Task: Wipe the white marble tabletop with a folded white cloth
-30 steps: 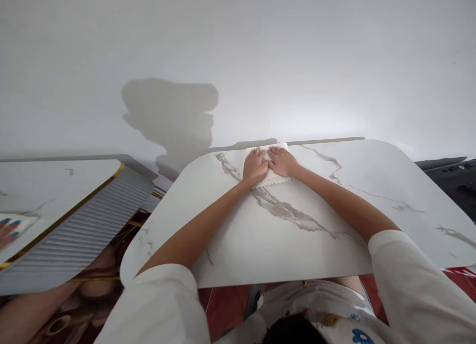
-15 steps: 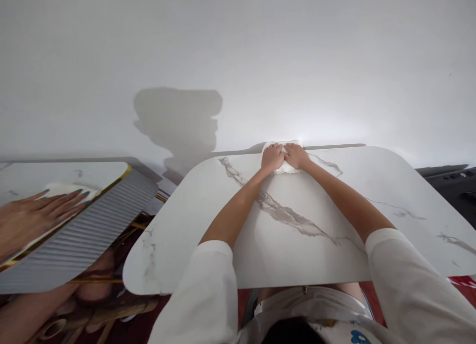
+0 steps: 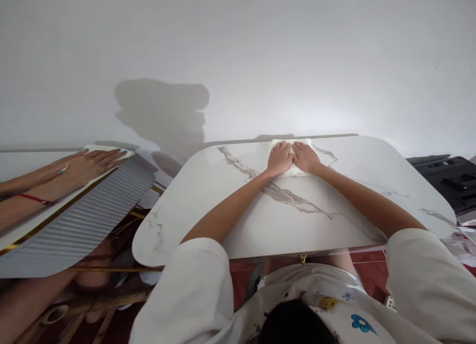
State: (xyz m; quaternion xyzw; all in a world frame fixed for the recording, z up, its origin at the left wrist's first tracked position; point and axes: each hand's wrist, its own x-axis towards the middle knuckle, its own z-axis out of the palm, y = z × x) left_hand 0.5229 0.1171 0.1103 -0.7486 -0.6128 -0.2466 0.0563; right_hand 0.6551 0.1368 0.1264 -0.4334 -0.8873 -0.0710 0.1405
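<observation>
Together, two hands [image 3: 293, 156], fingers flattened, press one white cloth [image 3: 291, 173].

Black case [image 3: 451, 180] right of the right hand, well apart. Pale wall [image 3: 260, 61] beyond both hands. Red floor [image 3: 241, 279] nearer the wearer than the hands.

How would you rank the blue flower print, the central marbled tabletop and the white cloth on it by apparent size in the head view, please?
Central marbled tabletop
White cloth, partly hidden
Blue flower print

Room with marbled tabletops [image 3: 253, 225]
</observation>
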